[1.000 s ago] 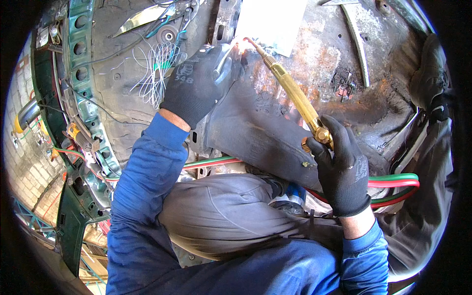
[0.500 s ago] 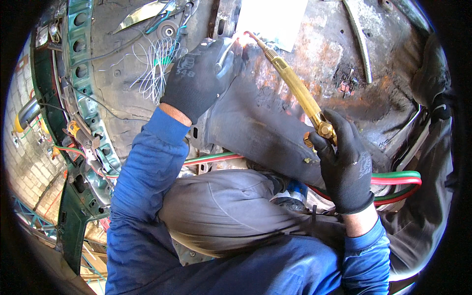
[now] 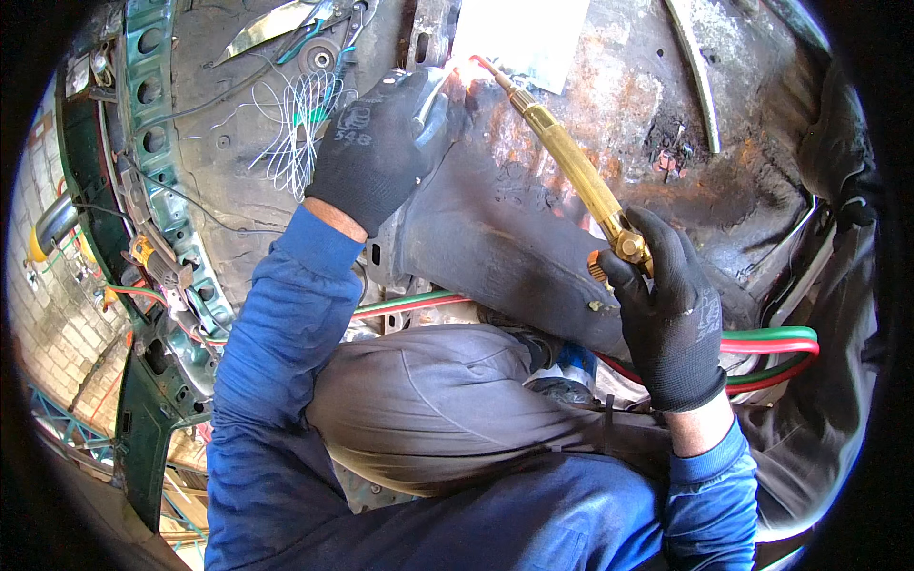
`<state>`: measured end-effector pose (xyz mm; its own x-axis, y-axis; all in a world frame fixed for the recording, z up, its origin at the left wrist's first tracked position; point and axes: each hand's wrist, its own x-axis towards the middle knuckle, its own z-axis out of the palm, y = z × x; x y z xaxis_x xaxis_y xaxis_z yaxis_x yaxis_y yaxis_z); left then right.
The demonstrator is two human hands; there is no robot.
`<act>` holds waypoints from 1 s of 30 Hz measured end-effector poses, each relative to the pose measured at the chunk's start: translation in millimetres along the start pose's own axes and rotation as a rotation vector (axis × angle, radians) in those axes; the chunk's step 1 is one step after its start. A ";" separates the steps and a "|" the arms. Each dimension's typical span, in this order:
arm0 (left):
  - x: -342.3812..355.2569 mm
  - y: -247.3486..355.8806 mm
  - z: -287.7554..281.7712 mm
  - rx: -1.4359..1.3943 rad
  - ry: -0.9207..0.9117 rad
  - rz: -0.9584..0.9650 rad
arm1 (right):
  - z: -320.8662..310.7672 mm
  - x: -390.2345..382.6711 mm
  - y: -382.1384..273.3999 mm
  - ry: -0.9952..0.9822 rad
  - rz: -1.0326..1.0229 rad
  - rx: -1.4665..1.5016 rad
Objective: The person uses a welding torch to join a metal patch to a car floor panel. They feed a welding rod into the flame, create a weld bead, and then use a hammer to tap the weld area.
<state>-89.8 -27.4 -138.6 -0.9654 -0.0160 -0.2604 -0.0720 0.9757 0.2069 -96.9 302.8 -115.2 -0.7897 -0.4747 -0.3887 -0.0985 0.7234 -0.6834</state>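
My right hand (image 3: 674, 319), in a black knit glove, is closed round the valve end of a brass gas torch (image 3: 571, 167). The torch slants up and left, its thin copper tip at a bright pinkish glow (image 3: 466, 72) on the metal panel. My left hand (image 3: 373, 147), gloved alike, rests on the panel just left of that glow. Its fingers are closed on a slim silver metal rod (image 3: 431, 98) that points at the glow; the rod's lower end is hidden. Beside this hand lies a loose coil of thin wire (image 3: 290, 143).
A bright white sheet (image 3: 524, 33) lies beyond the flame. Pliers (image 3: 354, 27) and a round metal disc (image 3: 322, 57) sit at the far left. A curved metal strip (image 3: 695, 71) is at the right. Red and green hoses (image 3: 776, 343) pass behind my right wrist and under my leg.
The whole view has shifted slightly. Both hands keep their grips, and the torch tip stays at the glowing spot near the rod.
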 end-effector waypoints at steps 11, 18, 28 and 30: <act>2.1 0.9 -0.2 -0.004 -0.022 -0.013 | 2.3 -0.1 0.6 0.005 0.000 0.000; -1.3 -5.5 6.2 0.038 0.036 0.032 | 2.6 0.5 2.6 0.015 -0.013 -0.003; -2.2 -12.1 11.2 0.039 0.079 0.073 | 1.5 0.4 2.2 0.016 -0.021 0.002; -2.2 -10.3 10.6 0.032 0.065 0.040 | 1.9 0.3 2.3 0.017 -0.025 0.005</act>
<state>-84.3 -35.0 -150.2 -0.9817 0.0104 -0.1903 -0.0257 0.9822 0.1859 -96.2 303.4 -118.1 -0.7972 -0.4839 -0.3610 -0.1153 0.7089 -0.6958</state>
